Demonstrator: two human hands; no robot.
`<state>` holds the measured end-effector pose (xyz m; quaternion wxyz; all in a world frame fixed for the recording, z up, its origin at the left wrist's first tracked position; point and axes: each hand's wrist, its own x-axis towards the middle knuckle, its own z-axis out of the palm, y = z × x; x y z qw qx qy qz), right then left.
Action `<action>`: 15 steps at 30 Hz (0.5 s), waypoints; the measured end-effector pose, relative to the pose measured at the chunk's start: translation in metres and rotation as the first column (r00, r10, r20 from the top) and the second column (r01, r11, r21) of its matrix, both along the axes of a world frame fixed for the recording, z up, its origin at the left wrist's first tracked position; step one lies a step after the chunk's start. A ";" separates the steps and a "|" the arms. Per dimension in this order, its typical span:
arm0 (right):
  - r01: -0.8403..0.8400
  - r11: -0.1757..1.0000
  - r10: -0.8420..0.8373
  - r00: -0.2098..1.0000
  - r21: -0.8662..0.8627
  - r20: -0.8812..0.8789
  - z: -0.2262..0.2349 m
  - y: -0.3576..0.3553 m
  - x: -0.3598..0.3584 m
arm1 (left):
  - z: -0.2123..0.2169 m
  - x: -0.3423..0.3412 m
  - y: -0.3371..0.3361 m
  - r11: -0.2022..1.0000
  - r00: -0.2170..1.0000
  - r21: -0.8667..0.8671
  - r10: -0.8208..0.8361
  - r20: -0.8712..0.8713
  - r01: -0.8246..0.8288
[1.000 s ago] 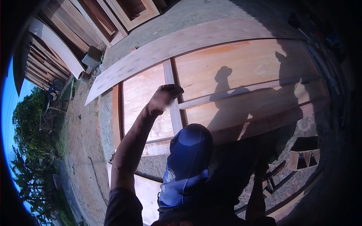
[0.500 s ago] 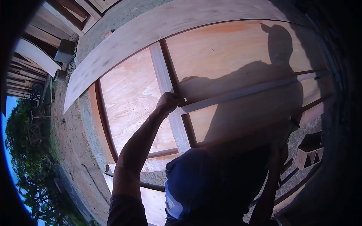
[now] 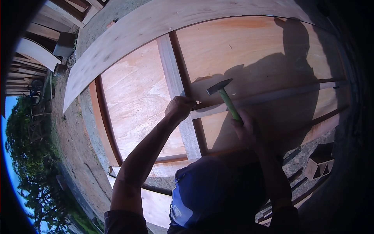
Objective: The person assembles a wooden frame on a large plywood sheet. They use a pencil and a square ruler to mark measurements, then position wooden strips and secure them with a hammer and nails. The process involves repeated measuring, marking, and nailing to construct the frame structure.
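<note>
My left hand (image 3: 178,109) is closed with pinched fingers at the joint where a thin horizontal wooden batten (image 3: 272,95) meets an upright batten (image 3: 171,74) on a plywood panel (image 3: 136,97); what it pinches is too small to see. My right hand (image 3: 243,126) grips the green handle of a hammer (image 3: 222,90), its metal head raised just right of the left hand. The right hand sits in shadow.
A wide curved board (image 3: 156,23) tops the panel. Rough concrete wall (image 3: 74,128) lies to the left, stacked timber (image 3: 35,50) beyond it. Hollow blocks (image 3: 321,163) sit at lower right. A blue cloth (image 3: 202,195) on my chest covers the lower middle.
The view has closed in on the panel. My left hand stays at the batten joint. My right hand has come up into view with the hammer.
</note>
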<state>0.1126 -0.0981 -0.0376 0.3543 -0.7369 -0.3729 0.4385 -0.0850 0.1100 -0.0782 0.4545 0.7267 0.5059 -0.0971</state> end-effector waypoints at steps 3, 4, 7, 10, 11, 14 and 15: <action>-0.080 0.992 0.077 0.997 -0.100 -0.031 0.003 0.020 0.000 | 0.000 0.001 -0.002 0.999 0.999 -0.004 0.047 -0.004 -0.047; -0.100 0.985 0.093 0.994 -0.137 -0.053 0.004 0.025 0.001 | 0.000 0.001 -0.003 0.999 0.998 -0.005 0.053 -0.013 -0.054; -0.201 0.980 0.201 0.980 -0.008 0.008 -0.002 0.039 0.006 | -0.001 0.001 -0.002 0.998 0.998 -0.027 0.059 -0.008 -0.059; -0.253 0.966 0.251 0.967 0.054 0.054 -0.010 0.045 0.013 | -0.005 0.001 -0.003 0.992 0.994 -0.051 0.111 0.004 -0.111; -0.296 0.954 0.291 0.953 0.044 0.085 -0.012 0.046 0.015 | -0.006 0.000 -0.003 0.989 0.991 -0.068 0.131 0.022 -0.129; -0.368 0.930 0.361 0.921 0.023 0.148 -0.013 0.051 0.018 | -0.010 -0.001 -0.003 0.990 0.992 -0.071 0.124 0.002 -0.124; -0.355 0.933 0.342 0.926 0.055 0.159 -0.012 0.053 0.019 | -0.010 -0.002 -0.002 0.993 0.995 -0.062 0.096 -0.015 -0.096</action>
